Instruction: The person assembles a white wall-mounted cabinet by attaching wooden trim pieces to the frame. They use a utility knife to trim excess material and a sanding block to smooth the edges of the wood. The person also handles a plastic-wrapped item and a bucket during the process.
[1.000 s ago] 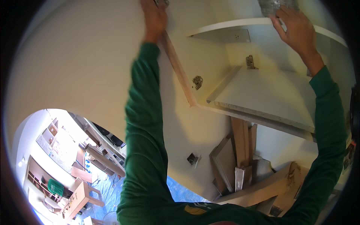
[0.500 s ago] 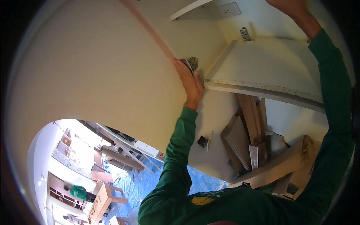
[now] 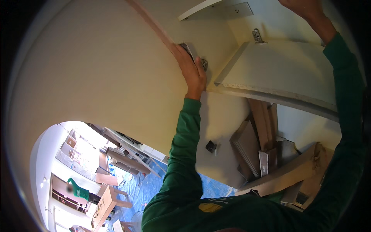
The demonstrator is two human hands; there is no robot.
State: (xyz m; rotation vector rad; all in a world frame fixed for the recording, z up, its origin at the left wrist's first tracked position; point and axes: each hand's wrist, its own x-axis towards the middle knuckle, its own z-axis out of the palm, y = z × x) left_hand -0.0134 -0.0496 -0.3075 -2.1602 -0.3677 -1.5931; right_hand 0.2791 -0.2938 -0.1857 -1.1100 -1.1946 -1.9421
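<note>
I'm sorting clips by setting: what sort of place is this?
Probably a room under renovation: blue sheeting lies over the floor, loose panels lean together, and a wooden table stands beyond.

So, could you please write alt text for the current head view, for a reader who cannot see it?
A person's left hand lies against the brown edge strip of a pale panel; the right hand is raised, partly out of frame. Nearby are a pale shelf and brown boards; far behind, a co-worker in green is near a wooden table.
</note>
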